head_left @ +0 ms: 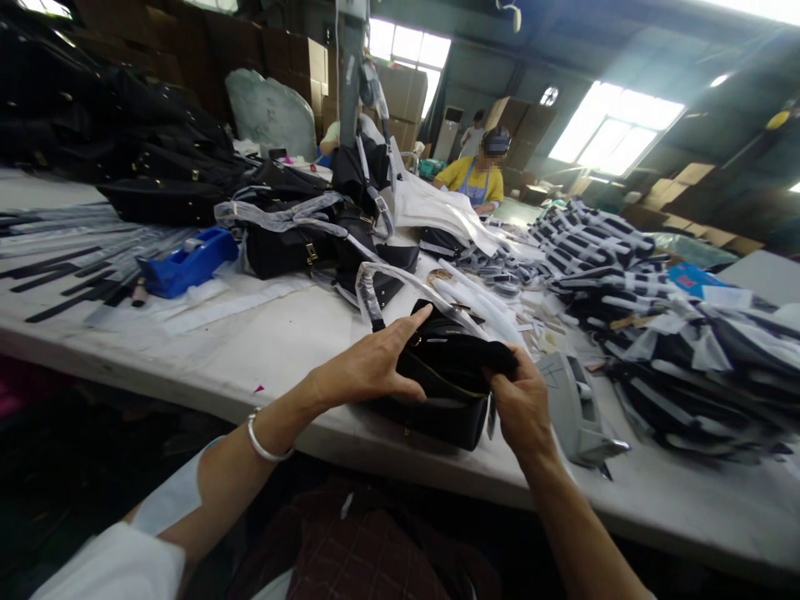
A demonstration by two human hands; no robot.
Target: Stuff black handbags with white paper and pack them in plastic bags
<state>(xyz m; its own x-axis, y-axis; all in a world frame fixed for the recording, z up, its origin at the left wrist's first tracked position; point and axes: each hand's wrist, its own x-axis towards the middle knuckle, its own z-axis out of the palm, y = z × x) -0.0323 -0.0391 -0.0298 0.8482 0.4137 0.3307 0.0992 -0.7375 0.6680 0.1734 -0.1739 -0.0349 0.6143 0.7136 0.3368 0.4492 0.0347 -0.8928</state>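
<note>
A black handbag point(447, 421) with a zipped top lies at the table's front edge, its mouth open toward me and its dark lining showing. Its handle point(370, 292) is wrapped in clear plastic and arches up behind the opening. My left hand point(378, 362) is at the bag's left side, thumb and forefinger spread apart by the opening; a silver bangle circles that wrist. On the right, my right hand point(520, 400) pinches the bag's rim, fingers partly hidden by black material. A grey tape dispenser point(568, 408) stands just right of that hand.
A blue tape dispenser point(187, 262) and black strips point(68, 271) lie on the left of the white table point(275, 333). More black bags point(281, 246) stand behind. Piles of wrapped straps point(593, 242) and bags point(693, 383) fill the right. A person in yellow point(478, 179) works across the table.
</note>
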